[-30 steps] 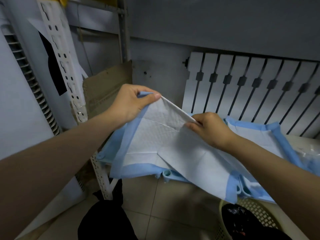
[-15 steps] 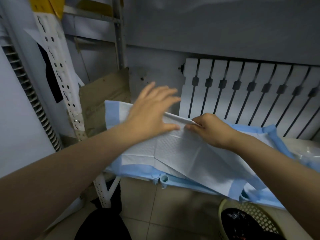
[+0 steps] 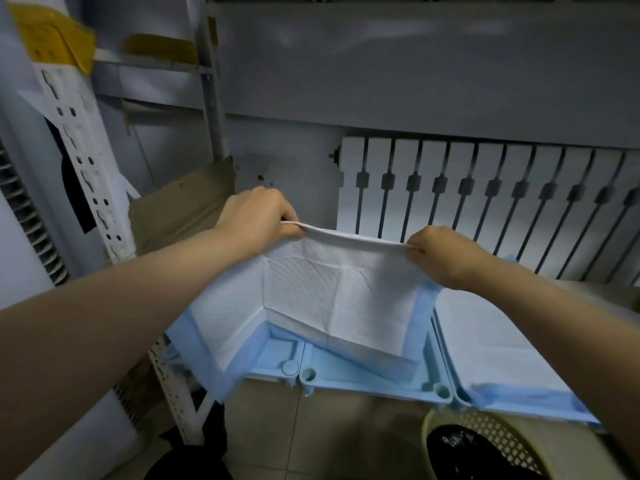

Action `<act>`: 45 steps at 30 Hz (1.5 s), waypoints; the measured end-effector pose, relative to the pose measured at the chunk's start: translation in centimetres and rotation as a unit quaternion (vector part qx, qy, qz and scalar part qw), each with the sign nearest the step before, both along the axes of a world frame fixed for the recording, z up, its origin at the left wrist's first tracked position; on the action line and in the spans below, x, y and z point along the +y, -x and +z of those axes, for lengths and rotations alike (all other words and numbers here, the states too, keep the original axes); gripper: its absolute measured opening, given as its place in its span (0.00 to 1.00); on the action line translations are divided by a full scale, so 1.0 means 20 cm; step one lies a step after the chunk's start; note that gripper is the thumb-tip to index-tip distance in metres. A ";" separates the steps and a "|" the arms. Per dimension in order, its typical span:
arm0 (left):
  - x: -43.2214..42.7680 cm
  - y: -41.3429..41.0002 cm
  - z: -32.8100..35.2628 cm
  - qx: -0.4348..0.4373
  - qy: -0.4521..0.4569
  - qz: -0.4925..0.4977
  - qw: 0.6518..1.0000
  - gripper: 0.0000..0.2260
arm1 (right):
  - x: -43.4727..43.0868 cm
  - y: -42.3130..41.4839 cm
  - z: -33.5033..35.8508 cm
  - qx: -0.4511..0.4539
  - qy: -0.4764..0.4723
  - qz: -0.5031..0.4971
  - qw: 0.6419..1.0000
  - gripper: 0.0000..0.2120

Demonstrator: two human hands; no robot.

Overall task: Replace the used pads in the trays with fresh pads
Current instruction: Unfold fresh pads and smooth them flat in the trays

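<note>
A white pad with a blue border [image 3: 332, 299] hangs partly unfolded over the light blue trays [image 3: 363, 379]. My left hand [image 3: 259, 216] pinches its upper edge at the left. My right hand [image 3: 446, 254] pinches the same edge at the right, so the edge is stretched between them above the tray. The pad's lower left part drapes over the tray's front rim. Another pad [image 3: 491, 344] lies flat in the tray to the right.
A white slatted panel [image 3: 485, 202] stands behind the trays. A perforated white rack post [image 3: 83, 157] and brown cardboard [image 3: 183, 209] are at the left. A beige basket with a black bag [image 3: 485, 448] sits on the tiled floor at the lower right.
My left hand has gone from flat over the pad to pinching its top edge. Both hands have moved apart and up, spreading the pad open over the tray.
</note>
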State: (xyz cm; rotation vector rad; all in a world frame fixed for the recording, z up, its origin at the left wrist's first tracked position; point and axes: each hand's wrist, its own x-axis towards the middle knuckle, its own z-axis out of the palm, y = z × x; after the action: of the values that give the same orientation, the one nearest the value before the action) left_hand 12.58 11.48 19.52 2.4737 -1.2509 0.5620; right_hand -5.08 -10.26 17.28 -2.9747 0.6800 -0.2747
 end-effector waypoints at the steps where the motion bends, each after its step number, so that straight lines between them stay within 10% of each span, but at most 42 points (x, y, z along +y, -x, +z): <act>1: 0.00 -0.01 0.02 -0.001 0.004 0.006 1.000 0.08 | -0.02 0.02 0.02 -0.004 0.007 -0.015 1.000 0.17; 13: 0.03 -0.14 0.13 0.041 -0.033 0.022 0.998 0.02 | -0.05 0.11 0.23 -0.220 0.107 -0.090 0.966 0.15; 19: 0.05 -0.18 0.17 0.025 -0.069 0.074 0.995 0.03 | -0.04 0.09 0.29 -0.304 -0.181 -0.092 0.931 0.11; 23: 0.01 -0.28 0.13 0.017 -0.082 0.128 0.988 0.02 | -0.09 -0.03 0.23 -0.328 -0.435 -0.116 0.831 0.14; 28: -0.13 -0.41 0.13 -0.010 0.030 0.174 0.984 0.06 | -0.18 -0.23 0.18 -0.393 -0.474 -0.104 0.781 0.09; 37: -0.17 -0.49 0.24 0.018 0.261 0.018 0.965 0.04 | -0.21 -0.28 0.19 -0.505 -0.311 -0.079 0.801 0.11; 45: -0.02 -0.40 -0.56 0.103 0.173 -0.027 0.979 0.05 | -0.19 -0.16 -0.39 -0.346 -0.334 -0.112 0.870 0.13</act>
State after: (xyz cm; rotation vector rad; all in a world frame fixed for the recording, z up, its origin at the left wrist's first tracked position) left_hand 20.63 11.17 8.30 2.1409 -1.0379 0.4503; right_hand -1.81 -14.09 9.48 -1.9390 0.7953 -0.8595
